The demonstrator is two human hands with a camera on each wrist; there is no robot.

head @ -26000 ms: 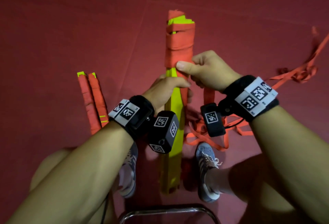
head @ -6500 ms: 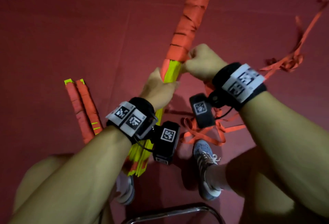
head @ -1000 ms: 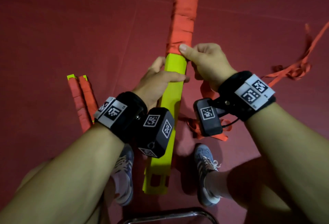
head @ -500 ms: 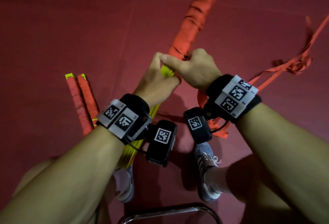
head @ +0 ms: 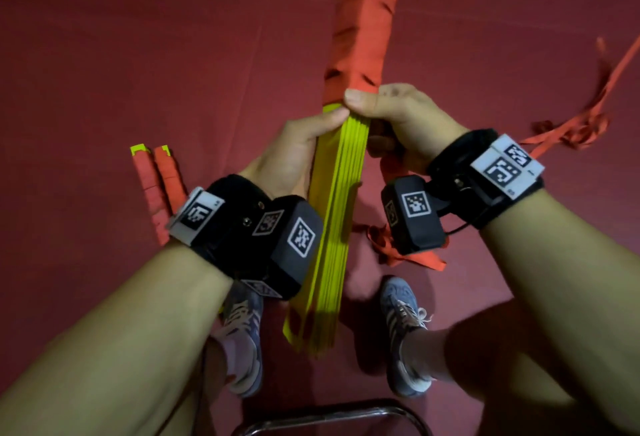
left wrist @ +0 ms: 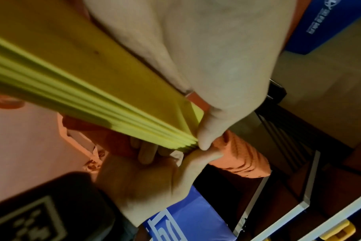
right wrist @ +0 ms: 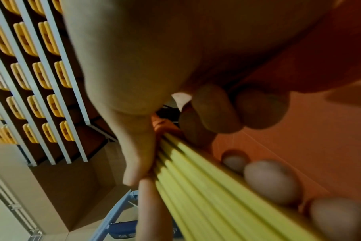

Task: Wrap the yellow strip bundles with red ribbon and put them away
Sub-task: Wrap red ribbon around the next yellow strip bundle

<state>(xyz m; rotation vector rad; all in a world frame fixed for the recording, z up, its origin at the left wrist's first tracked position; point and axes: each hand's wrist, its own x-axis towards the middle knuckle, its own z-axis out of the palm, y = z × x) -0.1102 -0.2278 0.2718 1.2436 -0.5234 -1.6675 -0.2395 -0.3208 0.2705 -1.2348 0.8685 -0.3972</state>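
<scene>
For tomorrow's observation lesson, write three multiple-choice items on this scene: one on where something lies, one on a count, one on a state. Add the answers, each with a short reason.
1. Where do the finished wrapped bundles lie?
A. On the floor, to the person's left
B. Across the person's knees
C. On top of the shoes

2. How many finished wrapped bundles lie there?
A. One
B. Two
C. Four

3. The yellow bundle gripped by the left hand and the right hand is:
A. wholly bare
B. covered in red ribbon on its far part only
C. covered from end to end

Answers:
1 A: they rest on the floor, left of the left arm.
2 B: two red rolls lie side by side.
3 B: beyond the hands it is red, while the near part shows bare yellow strips.
</scene>
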